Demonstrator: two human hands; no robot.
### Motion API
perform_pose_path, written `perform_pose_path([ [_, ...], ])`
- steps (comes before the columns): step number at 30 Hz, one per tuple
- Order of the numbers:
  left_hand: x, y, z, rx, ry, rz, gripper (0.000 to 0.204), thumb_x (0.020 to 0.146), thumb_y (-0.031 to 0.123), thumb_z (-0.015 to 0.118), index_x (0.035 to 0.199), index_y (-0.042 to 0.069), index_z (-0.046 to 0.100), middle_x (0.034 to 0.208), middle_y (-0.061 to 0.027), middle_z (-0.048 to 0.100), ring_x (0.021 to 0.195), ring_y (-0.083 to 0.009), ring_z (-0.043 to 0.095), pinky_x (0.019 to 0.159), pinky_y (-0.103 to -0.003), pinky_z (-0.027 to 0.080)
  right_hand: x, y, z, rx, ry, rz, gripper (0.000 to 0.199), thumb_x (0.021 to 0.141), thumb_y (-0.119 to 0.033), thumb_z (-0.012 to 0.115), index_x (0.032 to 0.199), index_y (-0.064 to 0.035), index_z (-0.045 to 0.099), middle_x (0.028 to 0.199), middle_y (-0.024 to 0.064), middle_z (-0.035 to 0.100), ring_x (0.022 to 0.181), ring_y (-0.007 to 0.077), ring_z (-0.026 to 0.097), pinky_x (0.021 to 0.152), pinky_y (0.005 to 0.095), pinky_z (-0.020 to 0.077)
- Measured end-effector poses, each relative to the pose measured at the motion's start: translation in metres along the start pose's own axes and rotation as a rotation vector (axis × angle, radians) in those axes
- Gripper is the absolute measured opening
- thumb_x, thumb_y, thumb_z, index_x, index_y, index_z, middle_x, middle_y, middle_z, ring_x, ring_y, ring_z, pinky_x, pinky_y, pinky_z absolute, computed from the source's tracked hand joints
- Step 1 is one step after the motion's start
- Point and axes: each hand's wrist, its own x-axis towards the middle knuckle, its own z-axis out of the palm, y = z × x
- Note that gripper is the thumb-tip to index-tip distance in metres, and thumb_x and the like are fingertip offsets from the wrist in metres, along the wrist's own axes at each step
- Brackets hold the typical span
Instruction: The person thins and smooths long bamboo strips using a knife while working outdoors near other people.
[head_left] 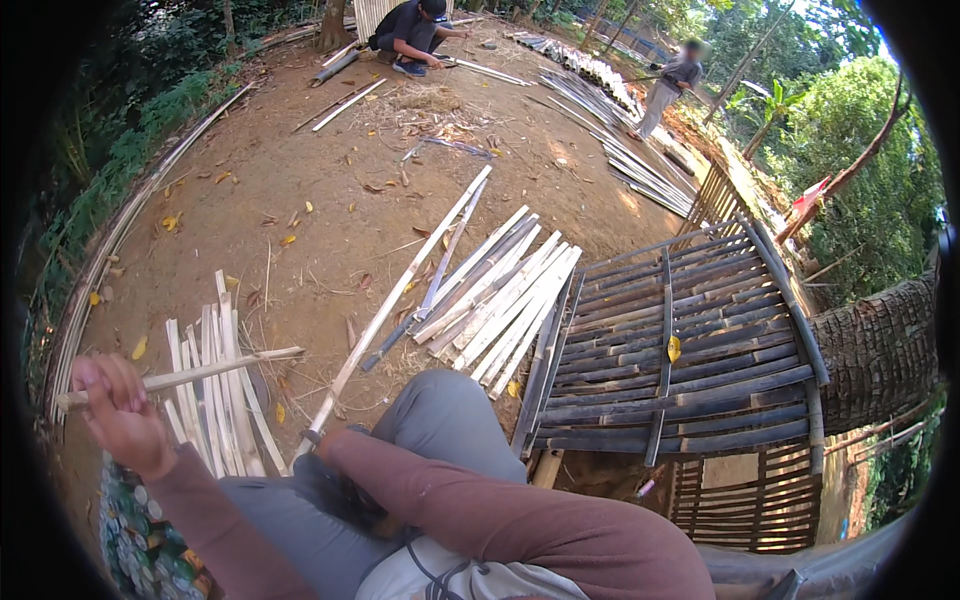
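Note:
My left hand [122, 412] is closed around a thin pale bamboo strip [210, 368] that runs level to the right, above a heap of short split slats [215, 410] on the dirt. My right arm, in a reddish-brown sleeve, reaches across my grey trouser knee [450, 420]. My right hand [322, 446] sits at the near end of a long pale bamboo slat [400, 290] that stretches away over the ground. Its fingers are hidden, so I cannot see its grip.
A fan of pale slats [505, 295] lies ahead, beside a dark bamboo lattice panel [690, 350]. A palm trunk [880, 345] stands at right. Far off, one person crouches [412, 30] and another stands [668, 88] among more bamboo. A patterned cloth [140, 545] lies at lower left.

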Motion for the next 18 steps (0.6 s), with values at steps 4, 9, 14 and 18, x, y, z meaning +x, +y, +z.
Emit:
perform_pose_path([
  [4, 0.000, 0.001, -0.001, -0.005, 0.003, -0.013, 0.039, 0.112, 0.018, 0.043, 0.075, 0.012, 0.034, 0.061, 0.0025, 0.027, 0.052, -0.0075, 0.027, 0.050, -0.026, 0.025, 0.001, 0.001, -0.001, 0.013, 0.004, 0.007, 0.087, 0.081, -0.027, 0.079, 0.158, -0.0284, 0.038, 0.125, 0.0173, 0.073, 0.114, 0.0351, 0.071, 0.095, 0.0455, 0.0558],
  [9, 0.001, -0.001, -0.002, -0.004, -0.008, 0.022, 0.034, 0.112, 0.018, 0.044, 0.079, 0.012, 0.037, 0.060, 0.0031, 0.028, 0.051, -0.0067, 0.027, 0.048, -0.025, 0.025, 0.000, 0.002, -0.001, 0.025, 0.013, 0.019, 0.098, 0.079, -0.028, 0.082, 0.163, -0.0317, 0.032, 0.124, 0.0173, 0.073, 0.113, 0.0352, 0.071, 0.094, 0.0457, 0.0558],
  [14, 0.001, -0.001, -0.005, -0.014, -0.009, 0.026, 0.032, 0.111, 0.018, 0.045, 0.080, 0.011, 0.038, 0.060, 0.0031, 0.029, 0.050, -0.0066, 0.028, 0.047, -0.024, 0.025, 0.000, 0.002, -0.005, -0.070, -0.036, -0.009, 0.099, 0.078, -0.030, 0.083, 0.164, -0.0320, 0.034, 0.124, 0.0170, 0.074, 0.113, 0.0342, 0.071, 0.093, 0.0456, 0.0561],
  [18, 0.001, -0.003, 0.003, -0.019, -0.015, 0.025, 0.033, 0.111, 0.018, 0.045, 0.080, 0.012, 0.038, 0.060, 0.0030, 0.029, 0.050, -0.0067, 0.028, 0.047, -0.024, 0.025, 0.007, 0.012, -0.002, -0.093, -0.057, -0.007, 0.094, 0.080, -0.034, 0.082, 0.162, -0.0309, 0.038, 0.126, 0.0168, 0.073, 0.116, 0.0336, 0.071, 0.094, 0.0446, 0.0560],
])
